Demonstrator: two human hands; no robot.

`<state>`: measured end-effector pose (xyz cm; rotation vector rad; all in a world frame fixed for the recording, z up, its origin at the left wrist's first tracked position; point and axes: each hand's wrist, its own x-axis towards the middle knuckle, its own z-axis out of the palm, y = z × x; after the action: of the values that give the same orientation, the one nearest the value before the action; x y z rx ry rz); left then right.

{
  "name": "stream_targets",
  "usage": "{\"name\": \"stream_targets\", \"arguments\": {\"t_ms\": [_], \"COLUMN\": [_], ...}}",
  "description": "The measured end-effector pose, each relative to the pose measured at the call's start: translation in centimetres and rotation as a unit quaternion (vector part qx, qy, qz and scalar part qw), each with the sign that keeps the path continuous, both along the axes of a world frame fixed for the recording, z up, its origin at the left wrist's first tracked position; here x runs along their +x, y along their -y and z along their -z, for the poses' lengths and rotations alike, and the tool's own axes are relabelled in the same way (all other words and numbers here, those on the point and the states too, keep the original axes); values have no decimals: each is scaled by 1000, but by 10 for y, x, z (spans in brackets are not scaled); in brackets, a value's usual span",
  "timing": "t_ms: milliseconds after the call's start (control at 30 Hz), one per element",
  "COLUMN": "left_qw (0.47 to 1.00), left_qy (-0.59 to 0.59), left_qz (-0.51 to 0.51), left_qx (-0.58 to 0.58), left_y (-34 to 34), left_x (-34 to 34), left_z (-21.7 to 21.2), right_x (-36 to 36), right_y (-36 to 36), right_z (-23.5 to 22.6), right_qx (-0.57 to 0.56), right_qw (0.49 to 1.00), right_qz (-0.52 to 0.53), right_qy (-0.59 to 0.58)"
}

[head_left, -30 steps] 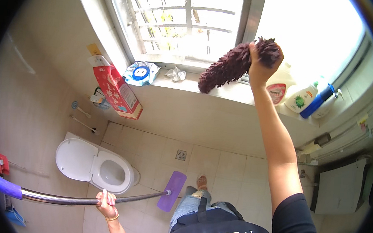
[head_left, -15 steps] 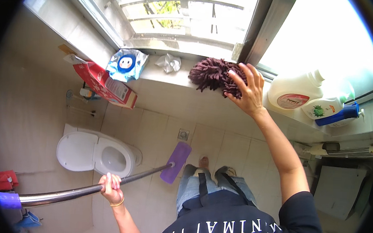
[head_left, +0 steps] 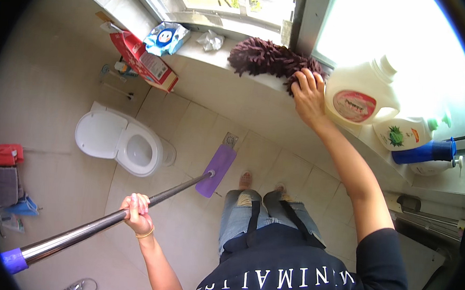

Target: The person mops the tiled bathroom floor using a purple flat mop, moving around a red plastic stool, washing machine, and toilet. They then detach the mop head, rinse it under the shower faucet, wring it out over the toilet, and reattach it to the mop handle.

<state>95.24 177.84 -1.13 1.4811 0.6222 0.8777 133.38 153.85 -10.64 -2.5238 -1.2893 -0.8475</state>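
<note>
Duster on the sill, mop on the floor

A shaggy dark maroon duster [head_left: 268,58] lies flat along the far window sill [head_left: 217,57], its right end beside a white jug. A mop [head_left: 131,208] with a long metal pole slants from lower left, its flat purple head [head_left: 215,171] resting on the tiled floor right of the toilet.

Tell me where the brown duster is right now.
In the head view, the brown duster lies on the windowsill, upper centre, under the right hand, left of the white jug.
</note>
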Motion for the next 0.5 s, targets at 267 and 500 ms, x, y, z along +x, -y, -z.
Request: {"name": "stream_targets", "arguments": {"t_ms": [267,500], "left_qw": [994,993], "left_qy": [25,17], "left_qz": [-100,-100], "left_qx": [-24,-66], "left_y": [64,89], "left_x": [-27,-47], "left_z": [-19,-15], "right_x": [-13,-13], "right_y": [10,28], "right_z": [-26,-26], "right_qx": [5,-59], "right_qw": [996,987], "right_qz": [-78,-145], "right_qy": [-53,-29]}}
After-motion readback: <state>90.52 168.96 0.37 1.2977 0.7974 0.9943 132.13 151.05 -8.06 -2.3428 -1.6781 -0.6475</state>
